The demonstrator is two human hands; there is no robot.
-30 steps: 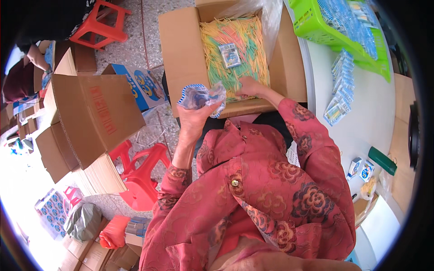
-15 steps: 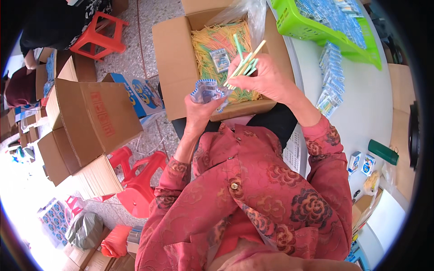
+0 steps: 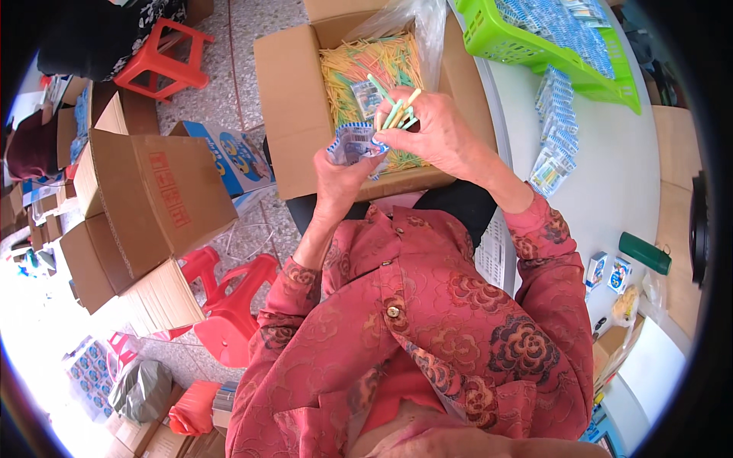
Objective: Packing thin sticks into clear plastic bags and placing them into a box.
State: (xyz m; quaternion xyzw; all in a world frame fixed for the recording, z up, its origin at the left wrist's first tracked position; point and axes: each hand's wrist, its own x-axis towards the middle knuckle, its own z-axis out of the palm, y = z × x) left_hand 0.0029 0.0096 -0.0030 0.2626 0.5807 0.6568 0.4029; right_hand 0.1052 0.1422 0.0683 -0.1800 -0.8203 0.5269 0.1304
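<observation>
My left hand (image 3: 337, 183) is closed round a small clear and blue-striped pouch (image 3: 353, 137), its mouth spread open and facing up. Right beside that mouth, my right hand (image 3: 441, 136) pinches a small bunch of pale green and cream thin sticks (image 3: 397, 114). The right fingertips touch or nearly touch the pouch's edge. Both hands hover over the near side of an open cardboard box (image 3: 286, 107), filled with many loose yellow, green and pink sticks (image 3: 343, 69). A filled packet (image 3: 366, 97) lies on top of them, partly hidden by my right hand.
To the right, a white table (image 3: 611, 168) carries a green basket (image 3: 519, 46) of packets, a strip of packets (image 3: 556, 130), a green case (image 3: 645, 253) and small boxes (image 3: 608, 273). Open cartons (image 3: 164, 198) and red stools (image 3: 229, 328) stand at left. Another person sits at upper left.
My right hand has moved left and slightly down, bringing the sticks against the pouch's mouth. The pouch has risen slightly and its mouth shows wider.
</observation>
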